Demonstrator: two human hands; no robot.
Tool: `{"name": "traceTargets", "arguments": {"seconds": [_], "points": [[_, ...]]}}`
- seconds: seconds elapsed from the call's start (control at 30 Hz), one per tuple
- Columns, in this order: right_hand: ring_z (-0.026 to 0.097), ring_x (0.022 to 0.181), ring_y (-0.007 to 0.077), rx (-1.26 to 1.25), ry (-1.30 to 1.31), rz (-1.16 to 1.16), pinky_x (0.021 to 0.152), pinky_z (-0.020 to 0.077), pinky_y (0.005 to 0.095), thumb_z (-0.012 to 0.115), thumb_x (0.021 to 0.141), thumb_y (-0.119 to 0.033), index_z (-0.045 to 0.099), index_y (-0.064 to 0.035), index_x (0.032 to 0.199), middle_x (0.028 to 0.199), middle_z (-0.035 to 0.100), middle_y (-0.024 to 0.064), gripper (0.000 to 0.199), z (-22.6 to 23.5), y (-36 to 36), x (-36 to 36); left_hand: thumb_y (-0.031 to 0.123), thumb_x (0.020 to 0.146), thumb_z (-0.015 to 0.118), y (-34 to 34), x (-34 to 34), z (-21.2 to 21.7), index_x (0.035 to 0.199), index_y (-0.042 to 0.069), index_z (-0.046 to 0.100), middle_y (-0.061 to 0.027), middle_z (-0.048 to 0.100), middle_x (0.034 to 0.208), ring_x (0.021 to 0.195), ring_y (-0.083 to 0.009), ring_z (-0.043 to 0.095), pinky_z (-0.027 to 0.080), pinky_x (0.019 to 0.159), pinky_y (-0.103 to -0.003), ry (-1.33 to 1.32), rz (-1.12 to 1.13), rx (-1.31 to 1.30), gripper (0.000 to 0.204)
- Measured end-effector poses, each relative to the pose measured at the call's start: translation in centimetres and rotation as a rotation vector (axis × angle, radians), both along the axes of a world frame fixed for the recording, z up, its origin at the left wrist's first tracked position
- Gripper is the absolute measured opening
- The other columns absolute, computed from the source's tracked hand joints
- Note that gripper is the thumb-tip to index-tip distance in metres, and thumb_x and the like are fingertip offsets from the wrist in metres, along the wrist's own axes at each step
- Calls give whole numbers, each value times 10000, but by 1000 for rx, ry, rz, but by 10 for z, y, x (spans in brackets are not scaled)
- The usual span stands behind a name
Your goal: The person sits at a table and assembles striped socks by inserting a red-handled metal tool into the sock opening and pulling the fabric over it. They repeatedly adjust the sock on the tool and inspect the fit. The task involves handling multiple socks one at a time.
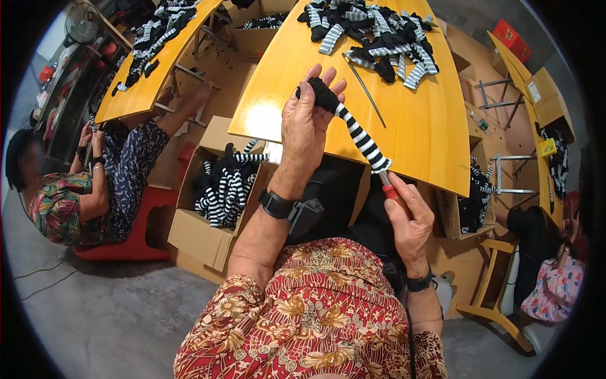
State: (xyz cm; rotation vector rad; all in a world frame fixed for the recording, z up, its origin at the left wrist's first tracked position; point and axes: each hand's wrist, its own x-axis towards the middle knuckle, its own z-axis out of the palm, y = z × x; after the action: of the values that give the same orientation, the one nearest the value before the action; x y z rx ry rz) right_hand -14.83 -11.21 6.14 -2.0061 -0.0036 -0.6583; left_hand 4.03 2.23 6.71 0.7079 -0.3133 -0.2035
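Note:
A black-and-white striped fabric tube (361, 140) with a fuzzy black end (325, 96) stretches between my hands, above the near edge of the yellow table (416, 136). My left hand (302, 123) has its palm turned up under the black end, thumb pressed on it and the other fingers partly extended behind. In my right hand (411, 218) is a red-handled tool (391, 191), gripped between thumb and fingers. Its metal shaft runs into the white open end of the tube; the tip is hidden inside. A thin dark rod (366, 91) lies farther off on the table.
Striped and black fabric pieces (385, 41) are heaped on the table's far part. A cardboard box (199, 230) of striped pieces stands left of my knees, another box (449, 211) at the right. On a red stool (145, 221) at left, a person (95, 189) handles something striped.

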Motion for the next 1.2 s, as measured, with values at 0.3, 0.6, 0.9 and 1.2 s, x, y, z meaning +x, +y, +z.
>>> {"name": "traceTargets", "arguments": {"seconds": [0.3,0.6,0.9,1.2], "points": [[439,565,58,649,254,86,508,359,193,624,872,-62,606,2,1227,761,569,16,361,-10,-17,-8,350,1024,374,-1,0,-1,1416,-19,318,-192,475,1369,1174,-275,563,490,975,-347,-34,-94,-51,542],[519,704,123,103,136,12,634,419,250,601,799,38,638,-7,1166,826,588,67,371,11,-13,-10,321,1016,413,1,7,-1,1402,-34,339,-201,467,1372,1194,-280,545,484,982,-337,-63,26,79,530],[532,707,133,53,78,-8,647,431,250,612,807,23,633,-16,1179,839,601,69,374,1,-13,-5,299,1016,428,-5,3,-2,1394,-38,349,-192,490,1353,1178,-267,559,490,972,-337,-29,-78,41,513],[557,788,109,256,197,23,712,454,230,599,843,-4,631,5,1179,911,637,62,338,7,-30,-9,211,1007,461,-8,1,2,1364,-45,400,-201,531,1311,1129,-273,600,509,955,-341,-97,-101,153,444]]}}
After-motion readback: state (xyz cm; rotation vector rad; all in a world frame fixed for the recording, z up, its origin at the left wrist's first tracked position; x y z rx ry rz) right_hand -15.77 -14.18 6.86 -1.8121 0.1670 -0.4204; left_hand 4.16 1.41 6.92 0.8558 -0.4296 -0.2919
